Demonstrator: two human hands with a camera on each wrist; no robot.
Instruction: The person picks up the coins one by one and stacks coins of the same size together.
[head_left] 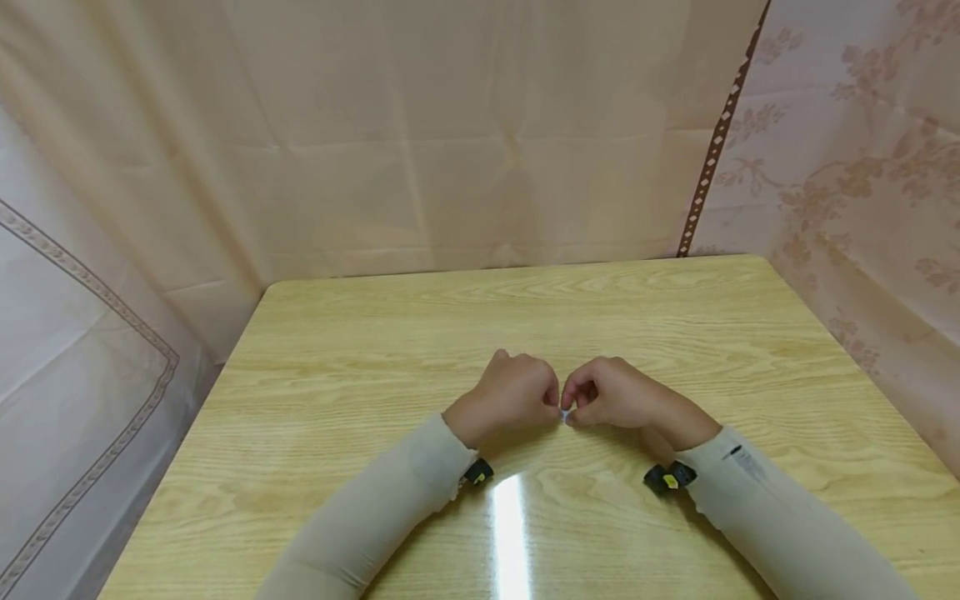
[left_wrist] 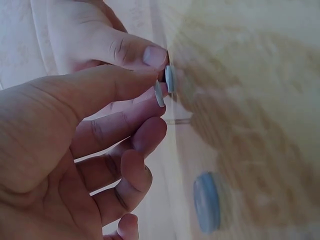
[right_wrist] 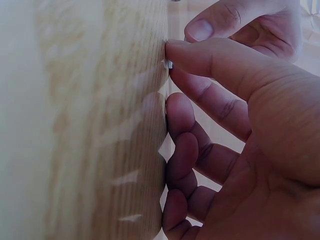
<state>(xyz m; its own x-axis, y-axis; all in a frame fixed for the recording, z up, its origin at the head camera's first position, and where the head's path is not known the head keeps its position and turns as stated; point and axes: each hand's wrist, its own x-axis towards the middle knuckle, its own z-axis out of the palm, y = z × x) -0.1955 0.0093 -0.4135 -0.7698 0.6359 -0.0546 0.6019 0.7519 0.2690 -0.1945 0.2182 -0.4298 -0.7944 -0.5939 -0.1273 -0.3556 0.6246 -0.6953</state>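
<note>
Over the middle of the table my two hands meet, fingertips almost touching. My left hand [head_left: 517, 392] pinches a thin blue-grey disc [left_wrist: 159, 94] between thumb and index finger, its other fingers loosely curled. Beside it, at the tip of my right hand's thumb, is a second small blue-grey disc [left_wrist: 170, 79]. My right hand [head_left: 618, 392] pinches a small pale piece [right_wrist: 168, 64] between thumb and forefinger, mostly hidden in the right wrist view. A larger-looking blue-grey oval piece [left_wrist: 206, 202] appears against the tabletop below my left fingers; the head view hides it.
The wood-grain table [head_left: 337, 333] has rounded far corners. Beige curtain cloth [head_left: 450, 150] hangs behind it, with patterned cloth [head_left: 862, 167] on the right and pale cloth [head_left: 67, 333] on the left. A bright light reflection lies on the near tabletop.
</note>
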